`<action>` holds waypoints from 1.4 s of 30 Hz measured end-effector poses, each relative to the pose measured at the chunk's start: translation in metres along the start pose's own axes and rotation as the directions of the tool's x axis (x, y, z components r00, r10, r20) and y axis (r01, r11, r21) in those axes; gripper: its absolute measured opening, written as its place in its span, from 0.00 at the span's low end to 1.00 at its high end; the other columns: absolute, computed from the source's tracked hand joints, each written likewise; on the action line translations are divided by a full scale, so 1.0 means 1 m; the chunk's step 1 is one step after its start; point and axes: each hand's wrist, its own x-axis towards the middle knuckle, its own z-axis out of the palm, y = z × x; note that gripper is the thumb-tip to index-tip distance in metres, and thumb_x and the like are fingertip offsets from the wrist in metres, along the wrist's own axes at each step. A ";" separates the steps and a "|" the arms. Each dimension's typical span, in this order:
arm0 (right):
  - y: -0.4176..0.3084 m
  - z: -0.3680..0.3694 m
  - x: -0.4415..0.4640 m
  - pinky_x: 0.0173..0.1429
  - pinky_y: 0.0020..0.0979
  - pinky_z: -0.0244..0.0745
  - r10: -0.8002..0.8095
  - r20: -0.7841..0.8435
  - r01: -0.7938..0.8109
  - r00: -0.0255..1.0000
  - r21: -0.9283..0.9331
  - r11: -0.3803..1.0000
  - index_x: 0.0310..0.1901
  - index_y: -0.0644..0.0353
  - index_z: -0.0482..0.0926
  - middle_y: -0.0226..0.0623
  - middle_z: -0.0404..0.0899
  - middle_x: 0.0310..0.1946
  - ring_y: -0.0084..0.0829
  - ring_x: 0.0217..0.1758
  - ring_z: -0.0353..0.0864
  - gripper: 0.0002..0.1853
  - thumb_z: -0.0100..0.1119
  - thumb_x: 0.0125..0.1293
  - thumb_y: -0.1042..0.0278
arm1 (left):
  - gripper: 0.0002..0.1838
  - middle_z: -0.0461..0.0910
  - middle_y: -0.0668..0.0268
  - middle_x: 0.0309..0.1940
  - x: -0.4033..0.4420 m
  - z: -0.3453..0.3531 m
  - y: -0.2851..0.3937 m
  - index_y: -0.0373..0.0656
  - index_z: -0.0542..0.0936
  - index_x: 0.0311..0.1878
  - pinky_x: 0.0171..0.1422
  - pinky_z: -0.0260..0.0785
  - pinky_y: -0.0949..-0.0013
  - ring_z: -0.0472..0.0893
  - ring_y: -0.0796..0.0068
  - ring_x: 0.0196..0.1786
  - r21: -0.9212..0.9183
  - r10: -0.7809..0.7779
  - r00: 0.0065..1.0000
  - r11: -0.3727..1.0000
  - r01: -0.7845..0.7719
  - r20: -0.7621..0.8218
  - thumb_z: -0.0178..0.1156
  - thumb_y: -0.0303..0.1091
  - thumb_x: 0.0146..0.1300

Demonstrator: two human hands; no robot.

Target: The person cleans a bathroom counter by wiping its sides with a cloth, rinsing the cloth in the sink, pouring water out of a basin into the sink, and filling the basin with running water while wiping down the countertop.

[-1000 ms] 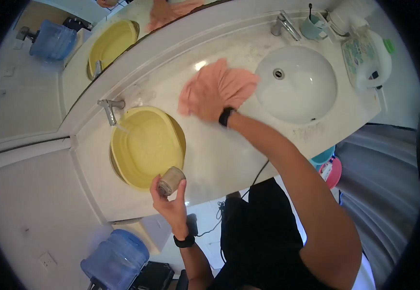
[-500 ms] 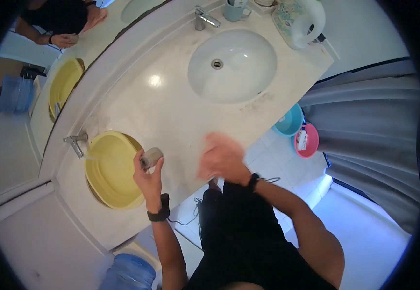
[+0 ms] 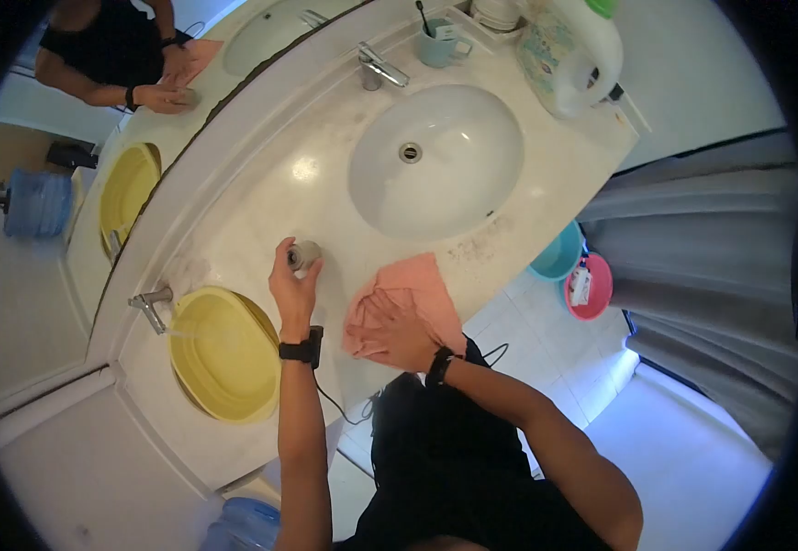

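Note:
My left hand [image 3: 293, 286] is closed around a small greyish jar [image 3: 304, 256], over the counter between the basin and the sink. The jar lies tilted, with a darker round end toward my thumb side; its contents cannot be made out. A pink cloth [image 3: 424, 292] is spread on the counter near the front edge, partly bunched at its left. On top of it rests my right hand [image 3: 399, 335], flat, fingers spread and pressing the fabric.
Left of me, a yellow basin [image 3: 199, 342] sits under a faucet [image 3: 150, 308] with water running. A white sink [image 3: 376, 197] with its own faucet [image 3: 380, 69] is ahead, beside a cup [image 3: 437, 46] and a large detergent jug [image 3: 559, 64]. Blue and pink buckets [image 3: 590, 308] stand on the floor.
My right hand and the pink cloth have come down onto the counter, and the cloth is now spread out. My left hand, still holding the jar, has moved farther over the counter.

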 end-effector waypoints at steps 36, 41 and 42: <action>-0.177 -0.034 0.112 0.81 0.48 0.51 -0.092 0.385 -0.343 0.918 0.656 -0.672 0.73 0.60 0.61 0.41 0.65 0.72 0.43 0.76 0.63 0.30 0.49 0.69 0.66 | 0.16 0.84 0.50 0.49 -0.224 -0.199 -0.128 0.36 0.81 0.54 0.60 0.73 0.57 0.83 0.52 0.53 -0.317 -0.311 0.933 0.917 0.243 -0.183 0.61 0.35 0.69; -0.230 0.000 0.120 0.80 0.47 0.53 -0.065 0.372 -0.336 0.926 0.732 -0.593 0.73 0.61 0.60 0.41 0.66 0.71 0.41 0.75 0.64 0.31 0.53 0.70 0.67 | 0.22 0.80 0.51 0.57 -0.214 -0.228 -0.118 0.36 0.75 0.63 0.64 0.69 0.60 0.79 0.54 0.61 -0.518 -0.161 0.965 0.855 0.031 -0.208 0.62 0.35 0.69; -0.239 0.007 0.122 0.79 0.47 0.55 -0.035 0.384 -0.355 0.923 0.809 -0.470 0.72 0.62 0.61 0.41 0.67 0.70 0.40 0.74 0.65 0.29 0.54 0.70 0.70 | 0.25 0.79 0.52 0.60 -0.212 -0.231 -0.115 0.37 0.73 0.66 0.66 0.68 0.63 0.78 0.57 0.64 -0.625 -0.142 0.968 0.780 -0.020 -0.208 0.63 0.34 0.68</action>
